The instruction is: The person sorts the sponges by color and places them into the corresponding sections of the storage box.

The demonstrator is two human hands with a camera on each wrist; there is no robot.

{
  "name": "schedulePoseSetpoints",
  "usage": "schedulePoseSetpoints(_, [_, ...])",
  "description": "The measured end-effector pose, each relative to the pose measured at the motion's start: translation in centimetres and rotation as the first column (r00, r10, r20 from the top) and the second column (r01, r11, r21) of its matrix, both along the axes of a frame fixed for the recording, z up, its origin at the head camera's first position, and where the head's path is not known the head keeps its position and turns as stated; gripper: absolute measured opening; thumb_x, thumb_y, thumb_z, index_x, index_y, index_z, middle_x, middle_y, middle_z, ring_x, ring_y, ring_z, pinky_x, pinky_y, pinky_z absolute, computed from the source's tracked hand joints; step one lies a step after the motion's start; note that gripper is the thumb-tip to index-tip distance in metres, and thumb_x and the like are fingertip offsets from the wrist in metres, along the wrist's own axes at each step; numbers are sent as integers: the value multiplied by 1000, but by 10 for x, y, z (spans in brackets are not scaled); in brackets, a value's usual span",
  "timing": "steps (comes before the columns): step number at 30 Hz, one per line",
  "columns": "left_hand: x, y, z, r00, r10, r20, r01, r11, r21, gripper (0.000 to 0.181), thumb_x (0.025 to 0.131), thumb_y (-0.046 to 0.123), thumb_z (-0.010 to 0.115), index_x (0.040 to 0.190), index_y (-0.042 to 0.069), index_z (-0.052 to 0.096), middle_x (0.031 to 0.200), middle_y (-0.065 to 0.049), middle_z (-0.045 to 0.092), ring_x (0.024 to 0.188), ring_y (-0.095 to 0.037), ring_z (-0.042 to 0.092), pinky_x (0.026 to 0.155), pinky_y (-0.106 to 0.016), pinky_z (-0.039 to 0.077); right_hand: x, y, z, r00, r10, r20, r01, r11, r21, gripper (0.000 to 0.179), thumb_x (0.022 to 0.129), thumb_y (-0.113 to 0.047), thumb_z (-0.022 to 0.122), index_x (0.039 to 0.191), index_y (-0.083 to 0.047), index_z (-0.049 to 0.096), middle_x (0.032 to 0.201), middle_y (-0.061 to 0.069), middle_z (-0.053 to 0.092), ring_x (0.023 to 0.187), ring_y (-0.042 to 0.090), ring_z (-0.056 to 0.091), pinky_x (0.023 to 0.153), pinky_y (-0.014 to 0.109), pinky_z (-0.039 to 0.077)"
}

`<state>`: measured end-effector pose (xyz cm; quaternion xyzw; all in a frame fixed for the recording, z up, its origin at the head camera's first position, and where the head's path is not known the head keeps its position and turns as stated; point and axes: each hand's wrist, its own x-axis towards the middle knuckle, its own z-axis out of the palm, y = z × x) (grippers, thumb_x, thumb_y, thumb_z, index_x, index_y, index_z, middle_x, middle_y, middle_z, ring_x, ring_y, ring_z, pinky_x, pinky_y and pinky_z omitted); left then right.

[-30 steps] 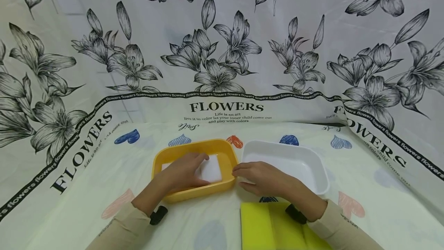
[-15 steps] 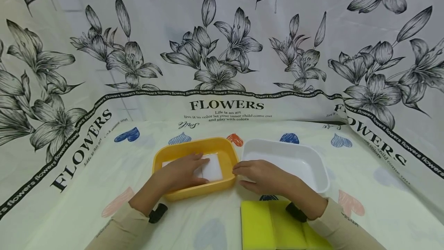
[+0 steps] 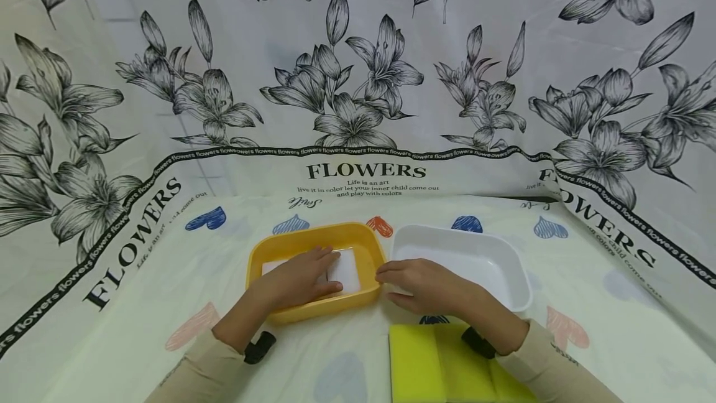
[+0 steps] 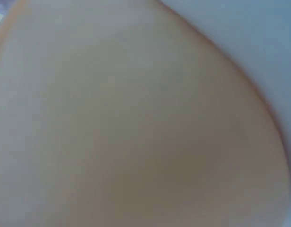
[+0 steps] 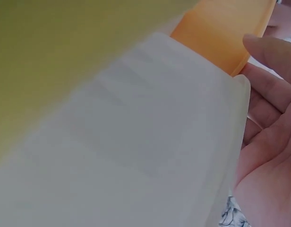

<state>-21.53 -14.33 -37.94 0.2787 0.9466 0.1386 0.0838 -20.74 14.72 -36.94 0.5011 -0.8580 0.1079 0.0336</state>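
- Fingers of our left hand [image 3: 299, 277] lie relaxed over white pieces [image 3: 344, 272] inside the yellow tray [image 3: 313, 311].
- Our right hand [image 3: 429, 285], fingers loosely bent, touches its rim.

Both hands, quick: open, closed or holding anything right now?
Left hand: open, over white rectangular pieces in the yellow tray.
Right hand: at that tray's rim; whether it grips cannot be told.

Heart-print cloth [image 3: 299, 359] | orange tray [image 3: 324, 308] | white tray [image 3: 492, 266], just beside it | yellow panelled slab [image 3: 416, 359], nearer the camera
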Motion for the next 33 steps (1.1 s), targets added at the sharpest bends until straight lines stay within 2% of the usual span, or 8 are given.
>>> schedulePoseSetpoints(6, [9,16,7,986,-105,-126,118,988,101,57,102,41,58,145,5,51,145,-12,53,135,-30,47,112,-47,37,5,6,8,1000,-21,3,21,1000,5,38,93,-17,73,129,-5,67,132,7,64,118,21,62,98,33,51])
schedulePoseSetpoints(11, [18,31,12,963,-170,-208,195,975,107,49,101,37,62,140,9,56,134,-4,59,122,-23,56,106,-41,45,12,15,20,998,-64,16,64,998,-3,37,94,-20,73,128,-7,68,132,5,64,118,20,62,98,35,52])
schedulePoseSetpoints(14, [22,38,10,933,-224,-283,263,959,109,46,100,34,63,138,10,58,134,-3,59,122,-21,56,106,-38,45,19,18,24,997,-74,-10,74,997,4,37,93,-21,74,127,-8,68,130,6,65,117,20,63,96,34,53])
schedulePoseSetpoints(18, [26,46,5,870,-292,-398,359,927,105,46,97,30,67,137,10,57,136,-6,58,124,-22,55,106,-38,45,34,23,25,992,-79,-94,81,997,10,39,89,-21,79,125,-9,70,128,6,66,113,21,65,91,34,56])
schedulePoseSetpoints(20, [29,49,3,849,-305,-432,378,921,94,47,97,30,68,138,11,56,138,-7,56,125,-23,55,106,-38,45,42,24,23,989,-77,-126,78,997,7,41,88,-25,80,125,-11,70,127,4,66,110,19,65,88,32,57])
schedulePoseSetpoints(22, [31,52,1,849,-304,-431,374,924,85,50,97,32,68,141,13,54,142,-9,53,125,-24,55,106,-39,45,50,25,22,988,-67,-139,68,998,4,44,87,-31,80,126,-12,69,126,3,66,108,17,66,87,30,57])
schedulePoseSetpoints(28, [39,59,-1,890,-297,-346,327,945,30,58,98,39,65,149,17,48,156,-8,40,135,-25,46,111,-41,39,72,21,16,990,-35,-134,39,999,26,52,88,-51,74,125,-15,68,126,1,66,103,14,65,83,28,58])
schedulePoseSetpoints(33, [43,61,-3,902,-312,-299,327,945,1,62,98,41,65,151,18,45,156,-8,39,138,-24,42,114,-42,36,83,18,9,994,-49,-97,57,995,81,56,82,-64,73,115,-19,66,118,-4,64,94,9,59,79,23,54])
